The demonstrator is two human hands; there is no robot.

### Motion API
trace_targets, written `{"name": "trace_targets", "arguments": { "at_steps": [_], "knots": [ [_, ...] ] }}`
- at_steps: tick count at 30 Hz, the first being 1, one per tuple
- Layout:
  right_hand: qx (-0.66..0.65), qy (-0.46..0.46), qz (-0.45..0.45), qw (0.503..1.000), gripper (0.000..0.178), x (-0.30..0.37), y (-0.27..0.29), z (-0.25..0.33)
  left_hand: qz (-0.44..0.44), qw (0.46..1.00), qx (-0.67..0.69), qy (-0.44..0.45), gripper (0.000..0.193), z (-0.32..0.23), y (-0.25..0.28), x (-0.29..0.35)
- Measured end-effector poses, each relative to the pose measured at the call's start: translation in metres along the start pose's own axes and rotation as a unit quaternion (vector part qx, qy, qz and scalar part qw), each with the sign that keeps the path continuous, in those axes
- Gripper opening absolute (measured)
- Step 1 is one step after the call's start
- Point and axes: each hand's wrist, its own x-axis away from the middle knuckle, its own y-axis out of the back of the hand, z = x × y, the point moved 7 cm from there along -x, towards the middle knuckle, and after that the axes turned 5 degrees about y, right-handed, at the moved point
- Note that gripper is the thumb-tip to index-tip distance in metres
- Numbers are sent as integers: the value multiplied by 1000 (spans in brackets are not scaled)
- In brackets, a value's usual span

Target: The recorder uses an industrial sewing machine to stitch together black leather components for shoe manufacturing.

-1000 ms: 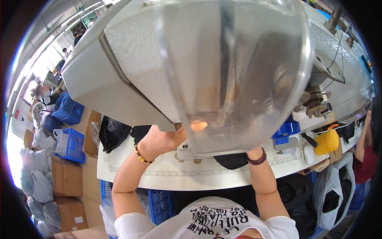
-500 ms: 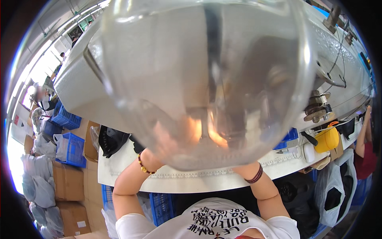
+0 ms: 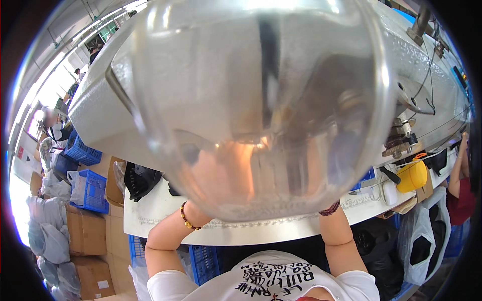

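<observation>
- My left forearm (image 3: 169, 229) slants up and inward from a bent left elbow (image 3: 156, 248).
- My left hand (image 3: 223, 173) shows only as a blurred, warm-lit shape; I can't make out its fingers.
- My right forearm (image 3: 336, 227) stands nearly straight up, leaning slightly inward.
- My right hand (image 3: 316, 173) is fainter, its grip impossible to read.
- My wrists are well apart.

Black lettering (image 3: 280, 275) stands on the white shirt (image 3: 168, 287); unreadable ruler marks (image 3: 261, 223) line the worktable (image 3: 236, 237).
</observation>
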Motion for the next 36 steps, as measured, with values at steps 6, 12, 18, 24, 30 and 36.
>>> {"name": "trace_targets", "arguments": {
  "at_steps": [6, 12, 18, 24, 30, 36],
  "knots": [
    [-151, -106, -61, 981, 27, -2, -2, -19, -33, 998, -40, -46, 22, -11, 3, 6],
    [-32, -94, 38, 994, 38, -12, 6, -3, -30, 998, 33, -39, 25, -10, 5, 7],
    [-28, -131, 132, 982, 46, -18, 2, 0, -100, 988, 112, 27, 22, -2, 2, 23],
    [26, -105, 104, 989, 43, -16, 2, 3, -190, 912, 341, 130, 13, -10, -2, 46],
    [244, -197, -47, 948, 7, -9, 38, -53, 41, 594, 769, 232, 34, -44, -64, 52],
    [65, -87, -311, 944, 23, 44, 116, 28, 123, 219, 945, 210, 68, -101, -96, 33]
  ]
}}
